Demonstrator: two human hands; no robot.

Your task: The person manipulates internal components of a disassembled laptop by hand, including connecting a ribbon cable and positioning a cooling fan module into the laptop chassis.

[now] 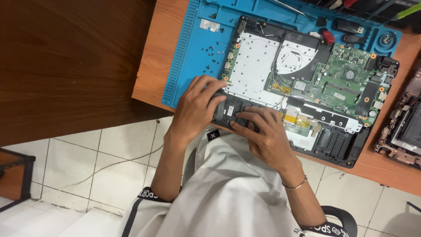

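Nearest to me is my own lap, white shirt with black trim, and past it the pale tiled floor [87, 162] under the bench edge. My left hand [197, 107] and my right hand [263, 131] both rest on the black battery pack [232, 112], which sits along the near edge of the opened laptop base [342, 149]. The left hand curls over the pack's left end, fingers bent around it and closed on it; the right hand lies flatter, fingertips pressed onto its top face, a thin bracelet at the wrist. I judge the step in hand to be working the battery at its bay, either freeing it or seating it; from here I cannot tell which. The next move calls for an even pull or push with both hands, keeping the pack level and clear of the thin wires and the yellow-taped ribbon cable [296, 118] just beside my right fingers.

Beyond the battery lie the silver metal shield plate [254, 66], the fan housing [296, 57] and the green motherboard [346, 83], all bare. The laptop rests on a blue repair mat [184, 57] on the wooden bench [151, 66], with small loose screws [210, 52] scattered on the mat to the left. At the far edge are tools in the mat's trays, and another dismantled chassis [403, 131] lies to the right.
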